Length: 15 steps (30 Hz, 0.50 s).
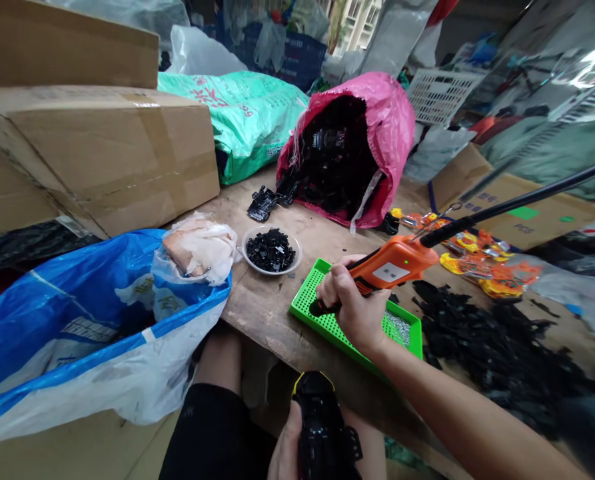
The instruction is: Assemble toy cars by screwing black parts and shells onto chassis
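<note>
My right hand [354,303] is wrapped round an orange electric screwdriver [388,265] with a black cable, held over a green perforated tray [322,320]. Small metal screws [397,328] lie in the tray's right part. At the bottom of the view, above my lap, my left hand [286,447] grips a black toy car body [320,427] with a yellow edge at its top end. Left of the tray stands a clear round bowl [246,257] full of small black parts [272,250].
A pink sack [387,127] of black parts lies open at the back, beside a green sack [257,113]. Cardboard boxes [127,153] and a blue-white bag [177,327] are on the left. Black pieces [492,347] and orange-yellow parts [502,270] cover the right side.
</note>
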Tool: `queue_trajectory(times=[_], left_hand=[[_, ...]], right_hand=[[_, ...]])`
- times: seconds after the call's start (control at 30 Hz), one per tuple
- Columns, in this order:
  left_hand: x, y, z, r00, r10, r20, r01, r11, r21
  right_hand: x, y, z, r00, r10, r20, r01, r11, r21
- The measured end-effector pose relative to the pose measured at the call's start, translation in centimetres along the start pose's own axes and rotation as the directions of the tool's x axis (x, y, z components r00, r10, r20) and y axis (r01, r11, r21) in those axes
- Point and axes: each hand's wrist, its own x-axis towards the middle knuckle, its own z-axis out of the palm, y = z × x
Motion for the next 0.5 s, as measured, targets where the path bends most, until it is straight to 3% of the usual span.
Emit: queue_trajectory(times=[0.27,0.5], left_hand=[[0.2,0.0,-0.4,1.000,0.018,-0.012,-0.017,1.000,0.023],[-0.5,-0.2,-0.9,1.000,0.006,0.007,-0.007,0.999,0.041]], right_hand=[[0.2,-0.7,0.2,1.000,-0.023,-0.010,0.024,0.999,0.036],[0.1,-3.6,0.0,0.999,-0.047,-0.013,0.047,0.999,-0.002]])
